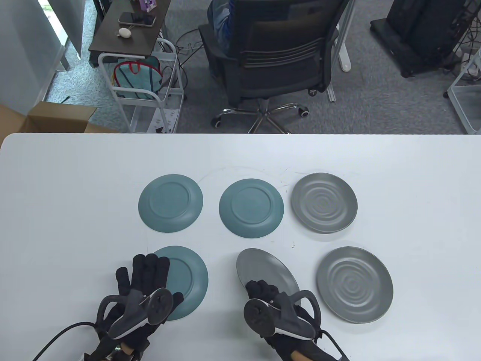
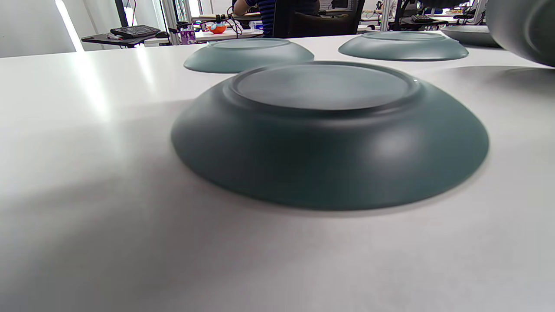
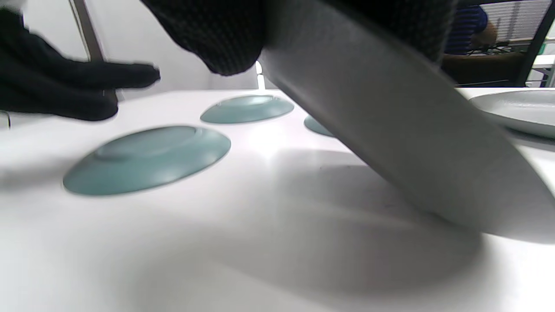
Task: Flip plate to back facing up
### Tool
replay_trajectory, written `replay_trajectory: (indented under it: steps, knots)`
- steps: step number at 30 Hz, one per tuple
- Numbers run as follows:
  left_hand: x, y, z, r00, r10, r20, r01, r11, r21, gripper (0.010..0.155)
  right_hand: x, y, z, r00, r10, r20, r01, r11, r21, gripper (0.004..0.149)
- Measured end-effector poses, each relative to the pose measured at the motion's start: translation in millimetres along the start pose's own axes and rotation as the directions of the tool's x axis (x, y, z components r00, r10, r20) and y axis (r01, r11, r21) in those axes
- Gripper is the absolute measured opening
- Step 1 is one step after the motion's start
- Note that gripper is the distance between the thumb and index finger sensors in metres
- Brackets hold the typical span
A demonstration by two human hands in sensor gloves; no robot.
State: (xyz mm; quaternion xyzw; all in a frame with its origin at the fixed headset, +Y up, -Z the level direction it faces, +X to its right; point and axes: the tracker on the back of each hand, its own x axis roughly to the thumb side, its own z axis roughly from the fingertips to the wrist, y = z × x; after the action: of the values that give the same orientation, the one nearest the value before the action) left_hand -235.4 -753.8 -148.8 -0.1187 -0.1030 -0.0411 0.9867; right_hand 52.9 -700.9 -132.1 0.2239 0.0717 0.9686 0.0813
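The white table (image 1: pixel 75 195) held six round plates. The matte grey ceramic plate (image 1: pixel 268 272), front centre, stood tilted, its near rim hidden under the right hand (image 1: pixel 280 301), which gripped it. The left hand (image 1: pixel 144 282) lay flat, fingers spread, covering the near teal plate's (image 1: pixel 189 280) left edge.

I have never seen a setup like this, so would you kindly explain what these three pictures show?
These are a person's hands in black sensor gloves with trackers strapped on. One camera looks down at the white table; the other two sit on the wrists, low by the tabletop. Six plates are there: three teal ones lie back up, two grey ones face up. The right hand grips the sixth, a tilted grey plate, mid-flip. The left hand hovers by the near teal plate, fingers spread, holding nothing.
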Motion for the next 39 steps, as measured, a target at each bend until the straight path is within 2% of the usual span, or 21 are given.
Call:
replay_trajectory:
  steps: [5,9,14,18,21,27,31,39]
  knots:
    - [0.0,0.4,1.1,1.000,-0.004,0.001,0.004,1.000,0.014,0.090,-18.1,-15.9,6.5,0.981,-0.191,-0.037,0.187,0.979,-0.084,0.054]
    - [-1.5,-1.0,-0.3,1.000,-0.004,-0.005,0.004,1.000,0.007,0.091,-36.1,-24.9,10.0,0.922,-0.383,-0.056,0.372,0.917,-0.142,0.053]
    - [-2.3,-0.9,-0.7,1.000,-0.004,-0.008,0.004,1.000,0.009,0.090,-63.0,-28.6,10.3,0.806,-0.586,-0.076,0.568,0.804,-0.175,0.052]
    - [-2.7,-0.6,-0.5,1.000,-0.004,-0.011,0.004,1.000,0.013,0.090,-85.8,-22.7,8.7,0.664,-0.741,-0.096,0.720,0.669,-0.187,0.052]
    - [-2.7,-0.5,-0.4,1.000,-0.005,-0.011,0.005,1.000,0.016,0.090,-97.7,-16.2,6.9,0.610,-0.780,-0.137,0.751,0.625,-0.214,0.052]
    - [-2.4,-0.5,-0.2,1.000,-0.003,-0.007,0.004,1.000,0.016,0.090,-115.2,0.4,2.2,0.533,-0.801,-0.275,0.769,0.593,-0.237,0.058]
    - [-1.4,-1.4,-0.4,1.000,-0.004,-0.003,0.004,1.000,0.014,0.090,-122.2,12.1,0.2,0.479,-0.815,-0.326,0.789,0.563,-0.247,0.062]
    - [-3.2,0.0,0.4,1.000,-0.001,-0.004,0.001,1.000,0.024,0.090,-125.9,30.4,-0.1,0.507,-0.712,-0.486,0.738,0.650,-0.181,0.070]
